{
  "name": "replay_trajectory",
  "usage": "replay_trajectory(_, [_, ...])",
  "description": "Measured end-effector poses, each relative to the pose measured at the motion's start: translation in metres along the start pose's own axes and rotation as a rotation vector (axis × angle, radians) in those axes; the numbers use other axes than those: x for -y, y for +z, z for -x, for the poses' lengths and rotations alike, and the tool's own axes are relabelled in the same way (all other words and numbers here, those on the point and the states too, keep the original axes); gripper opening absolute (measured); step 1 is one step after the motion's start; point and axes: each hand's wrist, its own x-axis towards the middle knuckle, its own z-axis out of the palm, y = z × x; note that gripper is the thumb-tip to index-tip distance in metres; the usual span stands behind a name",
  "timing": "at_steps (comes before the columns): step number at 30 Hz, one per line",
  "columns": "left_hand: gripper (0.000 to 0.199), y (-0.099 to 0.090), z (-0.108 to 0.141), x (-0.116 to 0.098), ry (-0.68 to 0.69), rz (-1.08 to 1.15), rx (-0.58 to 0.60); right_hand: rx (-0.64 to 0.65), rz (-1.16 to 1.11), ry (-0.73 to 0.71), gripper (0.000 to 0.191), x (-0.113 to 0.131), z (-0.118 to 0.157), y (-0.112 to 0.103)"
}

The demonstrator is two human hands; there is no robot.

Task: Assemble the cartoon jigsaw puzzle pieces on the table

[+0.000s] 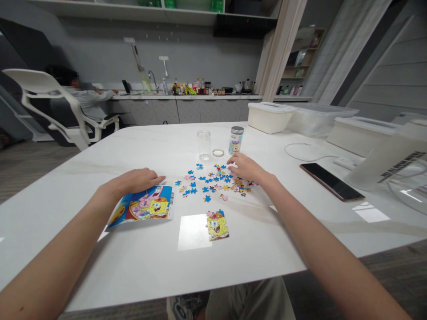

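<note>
My left hand (138, 179) lies over the top edge of a picture sheet (150, 206) with cartoon figures on blue, holding it with its near edge slightly raised. My right hand (245, 168) hovers over the right part of a scatter of loose jigsaw puzzle pieces (216, 178), fingers apart and a little bent; I see no piece in them. Closer to me, several joined pieces form a small puzzle block (218, 226) with a yellow face. Behind the pieces stand a clear jar (203, 144), a round lid (218, 153) lying flat, and a printed canister (236, 140).
On the right of the white table (253, 249) lie a phone (330, 180) and a white cable (300, 159). Lidded plastic boxes (270, 118) line the far right. A person (90, 102) sits by a white chair (50, 102) near the kitchen counter (200, 96).
</note>
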Motion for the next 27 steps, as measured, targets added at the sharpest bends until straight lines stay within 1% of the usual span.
replay_trajectory(4, [0.061, 0.001, -0.001, 0.001, -0.001, -0.013, -0.011, -0.04, 0.002, 0.032, 0.026, 0.001, -0.001, 0.01])
replay_trajectory(7, [0.058, 0.0, 0.0, 0.001, 0.0, -0.021, -0.011, -0.029, 0.005, 0.05, 0.026, 0.005, -0.004, 0.018])
replay_trajectory(10, [0.061, -0.002, 0.001, -0.001, -0.007, -0.016, -0.003, -0.015, -0.01, 0.088, 0.023, 0.007, -0.007, 0.023])
replay_trajectory(13, [0.062, -0.002, 0.001, -0.002, -0.003, -0.02, -0.005, -0.013, -0.046, 0.122, 0.019, 0.006, -0.01, 0.025])
replay_trajectory(17, [0.065, -0.003, 0.001, -0.003, -0.007, -0.031, 0.012, -0.013, -0.111, 0.146, 0.015, 0.005, -0.009, 0.022])
replay_trajectory(20, [0.068, -0.003, 0.002, -0.003, -0.009, -0.038, 0.019, -0.012, -0.228, 0.184, 0.013, 0.005, -0.008, 0.018])
replay_trajectory(22, [0.068, -0.003, 0.002, -0.002, -0.006, -0.037, 0.016, -0.013, -0.329, 0.18, 0.008, 0.005, -0.007, 0.017])
replay_trajectory(24, [0.069, -0.001, 0.001, 0.0, -0.001, -0.028, 0.012, -0.008, -0.475, 0.17, 0.006, 0.005, -0.008, 0.016])
replay_trajectory(27, [0.069, 0.001, -0.002, 0.002, 0.011, -0.018, 0.006, 0.039, -0.753, 0.157, 0.008, 0.006, -0.008, 0.013])
